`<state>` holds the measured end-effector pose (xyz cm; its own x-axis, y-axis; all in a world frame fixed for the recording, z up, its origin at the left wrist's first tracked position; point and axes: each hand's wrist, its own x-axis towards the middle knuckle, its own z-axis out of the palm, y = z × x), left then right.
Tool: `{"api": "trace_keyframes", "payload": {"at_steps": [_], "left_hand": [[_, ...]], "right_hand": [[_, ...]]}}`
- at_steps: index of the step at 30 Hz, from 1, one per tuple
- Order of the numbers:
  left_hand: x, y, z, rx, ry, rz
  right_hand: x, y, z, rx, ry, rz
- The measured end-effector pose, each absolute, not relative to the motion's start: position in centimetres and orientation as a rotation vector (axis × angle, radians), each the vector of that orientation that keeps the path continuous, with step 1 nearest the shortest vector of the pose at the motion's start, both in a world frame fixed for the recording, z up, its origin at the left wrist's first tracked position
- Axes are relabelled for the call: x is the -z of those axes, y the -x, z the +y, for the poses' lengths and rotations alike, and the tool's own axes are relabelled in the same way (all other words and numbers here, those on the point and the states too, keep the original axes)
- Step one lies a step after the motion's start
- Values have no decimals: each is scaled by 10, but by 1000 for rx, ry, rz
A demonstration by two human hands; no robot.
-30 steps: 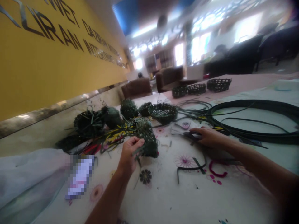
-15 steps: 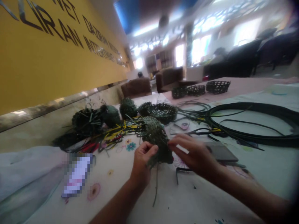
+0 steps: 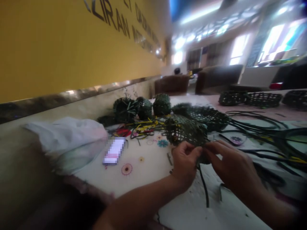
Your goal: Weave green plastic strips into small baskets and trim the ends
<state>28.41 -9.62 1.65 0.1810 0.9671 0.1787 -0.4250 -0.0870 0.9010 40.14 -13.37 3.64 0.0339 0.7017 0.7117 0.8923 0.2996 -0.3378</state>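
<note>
A dark green woven basket [image 3: 184, 129] tilts above the table in front of me, its open lattice towards the left and far side. My left hand [image 3: 185, 164] is closed on its near edge, thumb and forefinger pinched together. Beside it, my right hand [image 3: 230, 166] has thumb and fingers pressed together at the same edge of the basket; the fingertips almost meet those of the left. A loose green strip [image 3: 203, 188] hangs from the basket below my hands. Whatever lies between the fingertips is too small and blurred to make out.
More green woven baskets [image 3: 161, 104] stand at the back, others [image 3: 263, 99] at the far right. Coiled green strips [image 3: 259, 124] spread on the right; yellow strips [image 3: 148, 124] lie behind. A white bag [image 3: 79, 131] and a blurred-out phone-like slab [image 3: 114, 151] lie left, by the wall [image 3: 72, 48].
The view has swung to the left, so everything appears shifted right. My right hand has come closer to the left at the basket's edge, and the basket is tilted differently.
</note>
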Motion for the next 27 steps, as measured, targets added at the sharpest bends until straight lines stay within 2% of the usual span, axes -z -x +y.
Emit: {"api": "trace_keyframes", "payload": {"at_steps": [5, 12, 27], "left_hand": [[-16, -279, -90, -1372, -1133, 751], [-6, -279, -79, -1327, -1179, 764], [-8, -276, -72, -1133, -1315, 749]], "right_hand": [[-34, -393, -119, 231, 1549, -1679], [-19, -403, -108, -2, 1544, -1617], [-7, -407, -108, 97, 1316, -1536]]}}
